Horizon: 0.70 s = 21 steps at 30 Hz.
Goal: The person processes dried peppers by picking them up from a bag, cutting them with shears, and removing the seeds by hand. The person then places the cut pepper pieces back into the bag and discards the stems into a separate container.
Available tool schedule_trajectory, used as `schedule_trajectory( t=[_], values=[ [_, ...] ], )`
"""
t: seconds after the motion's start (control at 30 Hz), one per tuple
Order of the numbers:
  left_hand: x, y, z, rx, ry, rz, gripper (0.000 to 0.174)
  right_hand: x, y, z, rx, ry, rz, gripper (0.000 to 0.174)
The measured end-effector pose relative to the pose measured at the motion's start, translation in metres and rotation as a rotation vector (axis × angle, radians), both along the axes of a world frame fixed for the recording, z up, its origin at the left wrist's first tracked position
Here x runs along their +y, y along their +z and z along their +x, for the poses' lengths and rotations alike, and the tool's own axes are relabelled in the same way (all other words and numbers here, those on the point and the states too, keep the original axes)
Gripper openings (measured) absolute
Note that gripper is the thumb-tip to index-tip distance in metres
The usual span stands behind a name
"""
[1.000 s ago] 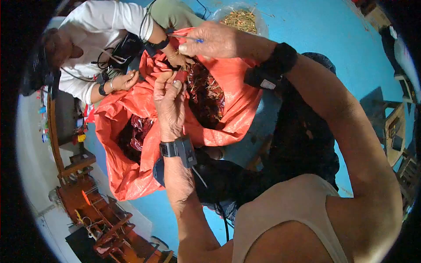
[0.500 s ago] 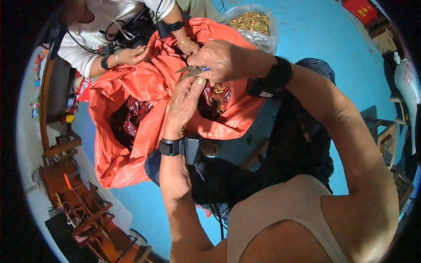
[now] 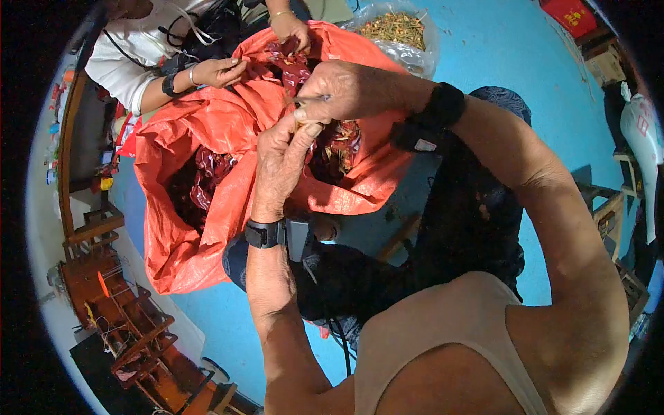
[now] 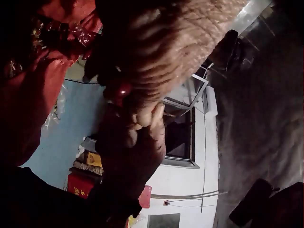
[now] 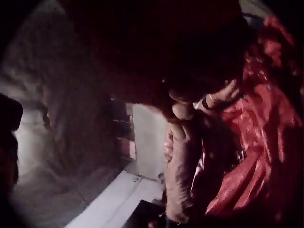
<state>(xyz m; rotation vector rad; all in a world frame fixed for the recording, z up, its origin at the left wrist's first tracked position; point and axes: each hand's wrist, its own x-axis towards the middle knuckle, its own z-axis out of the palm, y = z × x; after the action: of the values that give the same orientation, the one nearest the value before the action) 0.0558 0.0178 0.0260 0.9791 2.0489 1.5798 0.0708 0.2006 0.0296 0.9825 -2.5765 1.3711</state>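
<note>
My left hand, raised over the sacks, pinches a dried red chili pepper between thumb and fingers; its glossy side shows in the left wrist view. Right at those fingertips, my right hand grips small scissors with a blue part, now mostly hidden by the fingers. Below both hands, an orange-red woven sack holds dried chilies and straw-coloured bits. A second such sack at the left holds more dark red chilies.
Across the sacks, another person has one hand at chilies and the other hand above the sack edge. A clear plastic bag of stems lies on the blue floor. Wooden furniture stands at the left, a white sack at the right.
My right hand has come down to my left fingertips with the scissors, whose open blades showed half a second ago. The other person's hand has drawn back from the sack, chilies showing beneath it.
</note>
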Motion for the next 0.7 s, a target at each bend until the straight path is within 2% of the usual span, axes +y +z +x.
schedule_trajectory(
  t=[0.07,0.1,0.17,0.23,0.3,0.43,0.5,0.57,0.63,0.67,0.7],
  values=[
    [-0.003,0.008,0.0,0.09,0.064,-0.066,0.017,-0.01,0.003,0.007,-0.234,-0.083,-0.376,0.038],
    [-0.002,0.005,-0.002,0.089,0.064,-0.066,0.017,-0.013,0.006,0.011,-0.235,-0.083,-0.376,0.038],
    [0.006,0.006,-0.003,0.258,0.178,0.117,0.015,-0.018,0.014,0.018,-0.696,-0.104,-0.781,0.037],
    [0.007,0.007,0.002,0.292,0.231,0.098,0.014,-0.022,0.011,0.018,-0.711,-0.081,-0.875,0.037],
    [0.009,0.003,-0.002,0.306,0.296,0.134,0.015,-0.027,0.005,0.016,-0.749,-0.066,-1.07,0.031],
    [0.007,0.006,-0.007,0.273,0.3,0.08,0.015,-0.024,0.004,0.012,-0.817,-0.038,-1.159,0.029],
    [0.004,0.011,-0.005,0.545,0.178,-0.007,0.014,-0.002,-0.009,-0.007,-0.533,0.084,-1.257,0.026],
    [0.003,0.008,0.001,0.545,0.179,-0.051,0.012,0.037,-0.005,-0.017,-0.323,-0.144,-1.253,0.028],
    [0.001,0.001,0.001,0.411,0.247,0.018,0.013,0.068,0.008,-0.027,-0.767,-0.211,-1.682,0.018],
    [-0.001,0.007,-0.002,0.252,0.335,0.021,0.014,0.072,0.009,-0.03,-0.732,-0.326,-1.653,0.018],
    [-0.009,0.005,-0.014,0.251,0.451,0.05,0.014,0.074,0.008,-0.033,-0.702,-0.442,-1.62,0.017]
  ],
)
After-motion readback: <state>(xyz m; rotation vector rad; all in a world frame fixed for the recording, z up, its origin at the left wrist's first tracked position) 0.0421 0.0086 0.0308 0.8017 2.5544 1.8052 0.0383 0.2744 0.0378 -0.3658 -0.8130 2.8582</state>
